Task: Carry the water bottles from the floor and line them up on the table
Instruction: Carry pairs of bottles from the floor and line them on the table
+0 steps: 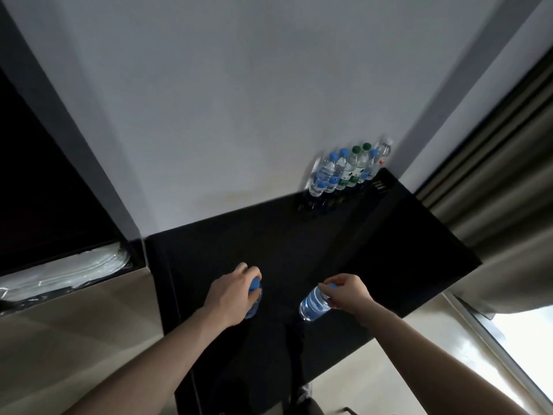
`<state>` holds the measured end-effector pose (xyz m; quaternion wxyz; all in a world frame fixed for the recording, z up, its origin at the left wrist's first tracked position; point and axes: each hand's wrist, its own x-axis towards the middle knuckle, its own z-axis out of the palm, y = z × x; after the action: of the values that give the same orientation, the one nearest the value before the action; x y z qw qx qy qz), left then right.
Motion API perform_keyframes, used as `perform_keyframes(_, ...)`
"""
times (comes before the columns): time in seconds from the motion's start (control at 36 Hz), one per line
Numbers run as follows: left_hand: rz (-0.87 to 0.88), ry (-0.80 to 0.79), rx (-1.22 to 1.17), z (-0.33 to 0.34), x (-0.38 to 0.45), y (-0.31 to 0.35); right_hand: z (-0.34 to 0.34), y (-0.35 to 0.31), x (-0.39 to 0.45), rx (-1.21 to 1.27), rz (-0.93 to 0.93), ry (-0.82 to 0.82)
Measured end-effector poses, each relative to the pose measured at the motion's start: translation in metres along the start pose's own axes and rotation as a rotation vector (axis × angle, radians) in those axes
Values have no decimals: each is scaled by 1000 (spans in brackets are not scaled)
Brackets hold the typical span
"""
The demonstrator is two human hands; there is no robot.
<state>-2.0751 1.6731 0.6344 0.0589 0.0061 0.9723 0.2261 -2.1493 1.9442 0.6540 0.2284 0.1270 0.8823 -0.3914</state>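
Observation:
My left hand (235, 290) grips the top of a clear water bottle with a blue cap (255, 284), held over the near part of the black table (344, 250). Most of that bottle is hidden under the hand. A second blue-labelled bottle (314, 304) hangs tilted from my right hand (348, 292), which clasps its neck and cap. Both bottles are above the table's front half; whether they touch it I cannot tell. Several bottles (344, 169) with blue, green and clear caps stand in a row against the wall at the table's far right corner.
A white wall (224, 100) rises behind the table. A dark cabinet with clear plastic sheeting (74, 274) is on the left. Grey curtains (493, 190) hang at the right beside a bright window. Beige floor (74, 339) shows on both sides of the table.

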Motion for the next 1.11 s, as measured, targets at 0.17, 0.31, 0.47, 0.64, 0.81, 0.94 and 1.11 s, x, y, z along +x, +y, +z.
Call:
perform_keyframes(0.17,-78,20,-81,7,-1,-1,-20,-3,14,-203,-124,-115)
perform_keyframes(0.31,-164,55,-127,11,4,0,-29,-9,38,-470,-318,-134)
perform_keyframes(0.47,-268,159,-167,15,15,4,-40,-19,81,-579,-425,-137)
perform_keyframes(0.64,-430,247,-256,23,39,23,-60,-27,131,-617,-508,-261)
perform_keyframes(0.81,-540,280,-307,37,68,56,-82,-37,168,-572,-530,-340)
perform_keyframes(0.94,-626,329,-357,40,94,79,-99,-51,200,-524,-559,-366)
perform_keyframes(1.11,-678,392,-357,36,120,96,-118,-65,232,-544,-708,-388)
